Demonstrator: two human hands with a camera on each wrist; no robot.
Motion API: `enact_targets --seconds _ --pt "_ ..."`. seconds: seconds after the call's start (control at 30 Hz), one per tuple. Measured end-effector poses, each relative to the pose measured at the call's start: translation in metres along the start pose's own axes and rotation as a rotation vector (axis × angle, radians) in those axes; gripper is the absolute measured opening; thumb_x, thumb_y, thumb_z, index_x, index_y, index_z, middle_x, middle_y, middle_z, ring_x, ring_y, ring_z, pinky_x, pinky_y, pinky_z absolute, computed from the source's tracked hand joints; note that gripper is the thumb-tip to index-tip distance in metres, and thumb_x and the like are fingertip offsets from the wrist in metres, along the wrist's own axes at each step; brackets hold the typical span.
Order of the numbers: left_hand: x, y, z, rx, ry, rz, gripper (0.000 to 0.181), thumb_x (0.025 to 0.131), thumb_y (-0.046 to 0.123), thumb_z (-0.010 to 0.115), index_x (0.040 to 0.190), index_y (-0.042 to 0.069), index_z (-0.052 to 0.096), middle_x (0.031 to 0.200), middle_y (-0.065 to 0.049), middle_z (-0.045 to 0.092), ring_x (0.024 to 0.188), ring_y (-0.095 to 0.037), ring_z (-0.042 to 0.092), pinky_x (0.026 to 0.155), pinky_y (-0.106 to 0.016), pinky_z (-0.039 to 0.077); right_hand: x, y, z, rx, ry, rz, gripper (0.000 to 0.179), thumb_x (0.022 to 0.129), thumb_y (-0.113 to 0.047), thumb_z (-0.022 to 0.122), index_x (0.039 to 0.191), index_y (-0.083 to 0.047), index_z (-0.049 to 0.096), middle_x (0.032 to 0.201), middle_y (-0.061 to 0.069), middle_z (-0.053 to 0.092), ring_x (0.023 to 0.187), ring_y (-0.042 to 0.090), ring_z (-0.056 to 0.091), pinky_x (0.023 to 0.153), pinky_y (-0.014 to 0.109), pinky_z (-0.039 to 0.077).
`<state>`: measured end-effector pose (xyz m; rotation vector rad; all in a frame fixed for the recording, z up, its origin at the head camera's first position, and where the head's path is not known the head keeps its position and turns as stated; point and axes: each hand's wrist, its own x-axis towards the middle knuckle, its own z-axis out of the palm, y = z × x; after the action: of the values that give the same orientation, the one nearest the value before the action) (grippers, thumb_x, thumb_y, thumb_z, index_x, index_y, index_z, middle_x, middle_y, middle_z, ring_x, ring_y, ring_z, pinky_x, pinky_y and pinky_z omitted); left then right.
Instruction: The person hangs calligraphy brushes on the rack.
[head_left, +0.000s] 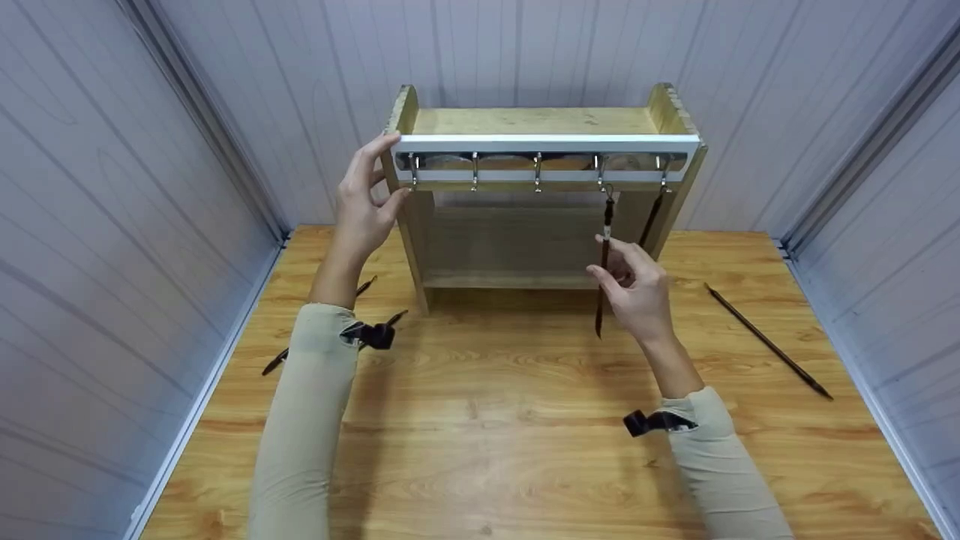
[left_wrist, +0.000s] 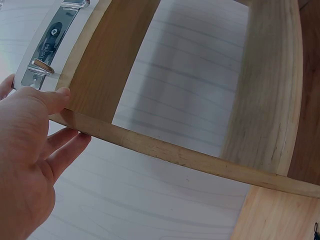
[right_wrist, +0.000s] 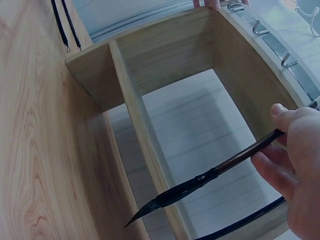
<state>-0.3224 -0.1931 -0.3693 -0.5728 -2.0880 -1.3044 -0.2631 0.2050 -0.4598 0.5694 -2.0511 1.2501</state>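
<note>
A small wooden shelf [head_left: 517, 281] carries a white rail with several metal hooks [head_left: 538, 171] along its upper front. My left hand [head_left: 365, 202] grips the shelf's left side panel [left_wrist: 165, 151] by the rail's end, thumb in front and fingers behind. In my right hand [head_left: 636, 289] a dark calligraphy brush [right_wrist: 187, 189] is pinched between thumb and fingers, its tip pointing down. The brush's hanging loop [head_left: 609, 190] is right at the second hook from the right [head_left: 600, 172]. Another brush [head_left: 652, 220] hangs from the rightmost hook, partly hidden behind my right hand.
One brush [head_left: 769, 341] lies on the wood-grain tabletop [head_left: 480, 435] to the right. Two more brushes [head_left: 276, 363] lie at the left, partly covered by my left forearm. Pale panel walls [head_left: 480, 45] enclose the back and both sides.
</note>
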Motion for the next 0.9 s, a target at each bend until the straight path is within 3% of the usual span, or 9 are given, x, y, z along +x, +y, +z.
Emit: enact_targets --seconds 0.43,0.9 --pt "-0.0006 0.0008 -0.0013 0.007 -0.005 -0.012 0.063 0.1 -0.013 0.073 0.159 0.004 0.056 0.172 -0.022 0.049 0.162 -0.035 0.05 0.127 -0.048 0.059 -0.0016 0.0005 0.0014 -0.013 -0.026 0.068 0.038 0.095 0.0 0.086 0.133 0.001 0.08 0.088 0.018 0.07 0.076 -0.001 0.056 0.066 0.005 0.047" --pt "0.0015 -0.0026 0.0007 -0.03 0.004 0.012 0.062 0.099 -0.016 0.071 0.157 0.001 0.057 0.168 -0.024 0.052 0.158 -0.037 0.054 0.125 -0.049 0.061 -0.0005 0.0014 -0.0003 -0.049 -0.03 0.072 0.041 0.094 -0.001 0.088 0.132 0.01 0.077 0.087 0.023 0.069 0.076 -0.004 0.054 0.067 0.002 0.046"
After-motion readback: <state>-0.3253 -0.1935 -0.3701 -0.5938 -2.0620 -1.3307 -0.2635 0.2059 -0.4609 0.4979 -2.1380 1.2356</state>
